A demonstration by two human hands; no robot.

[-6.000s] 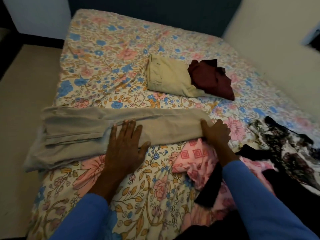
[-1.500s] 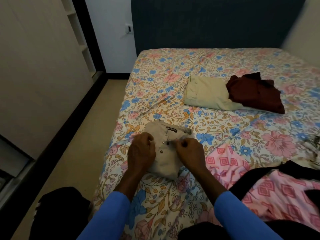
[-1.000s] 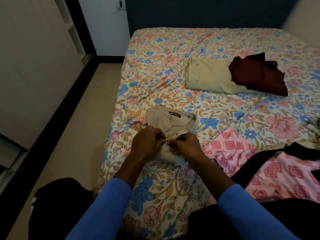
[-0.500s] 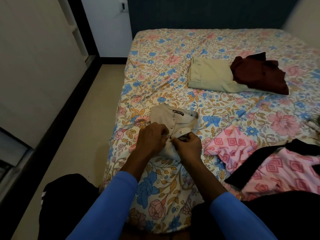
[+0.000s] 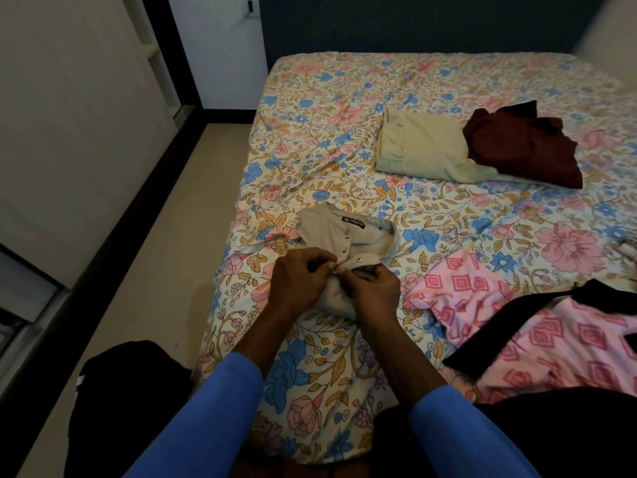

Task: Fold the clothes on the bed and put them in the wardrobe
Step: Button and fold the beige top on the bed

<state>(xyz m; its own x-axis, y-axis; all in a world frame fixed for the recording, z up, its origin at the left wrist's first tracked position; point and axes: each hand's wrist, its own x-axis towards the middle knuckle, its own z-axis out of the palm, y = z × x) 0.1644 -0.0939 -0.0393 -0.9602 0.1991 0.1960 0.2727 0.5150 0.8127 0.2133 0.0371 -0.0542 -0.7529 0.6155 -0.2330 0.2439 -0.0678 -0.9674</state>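
Note:
A folded beige shirt (image 5: 339, 236) with snap buttons and a dark neck label lies near the left edge of the floral bed (image 5: 431, 88). My left hand (image 5: 298, 279) and my right hand (image 5: 370, 291) meet on its button placket, each pinching the fabric between thumb and fingers. The shirt's lower half is hidden under my hands. Farther back lie a folded cream garment (image 5: 420, 146) and a crumpled maroon garment (image 5: 527, 146) partly on top of it. A pink patterned garment (image 5: 482, 298) with a black strip across it is spread at the right.
The white wardrobe front (image 5: 69, 115) runs along the left wall, across a strip of beige floor (image 5: 144, 270). A dark headboard (image 5: 431, 22) stands behind the bed. A dark bundle (image 5: 120, 401) sits on the floor by the bed's corner.
The long beige garment that I pressed flat six seconds ago is now a small folded bundle. In the last second my hands stayed together at its placket with only slight shifts.

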